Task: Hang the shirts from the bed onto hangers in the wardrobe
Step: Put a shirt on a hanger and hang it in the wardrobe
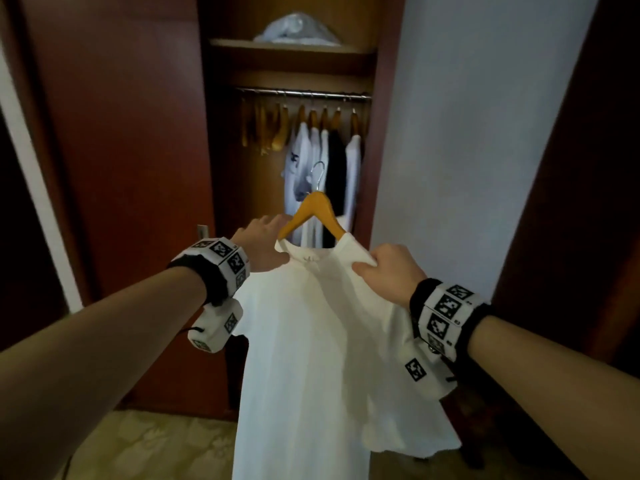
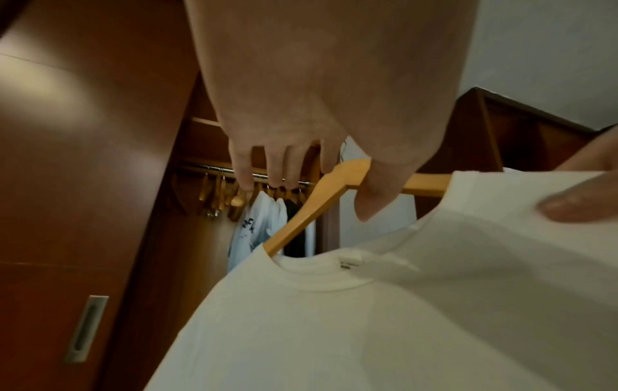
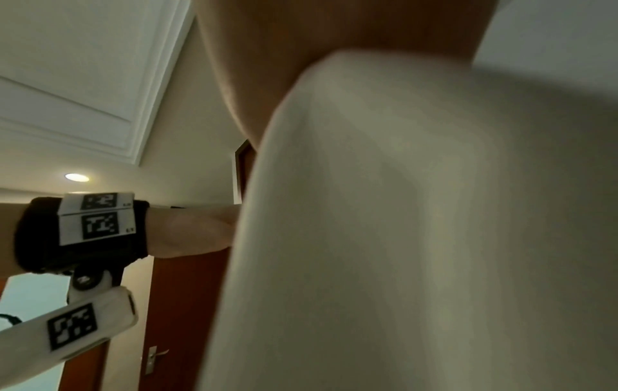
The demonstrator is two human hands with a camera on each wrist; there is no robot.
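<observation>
Wardrobe rail holds hung shirts and empty hangers.

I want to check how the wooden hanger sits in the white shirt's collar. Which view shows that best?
The left wrist view: the wooden hanger enters the white shirt through the collar, the left hand holding it. The head view shows its whole shape and hook from farther off. The right wrist view shows only shirt fabric.

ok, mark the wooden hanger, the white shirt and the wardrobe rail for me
wooden hanger (image 1: 317,206), head view, on the wood just below the hook.
white shirt (image 1: 311,341), head view, on the chest panel.
wardrobe rail (image 1: 304,93), head view, on the bare metal bar.
</observation>
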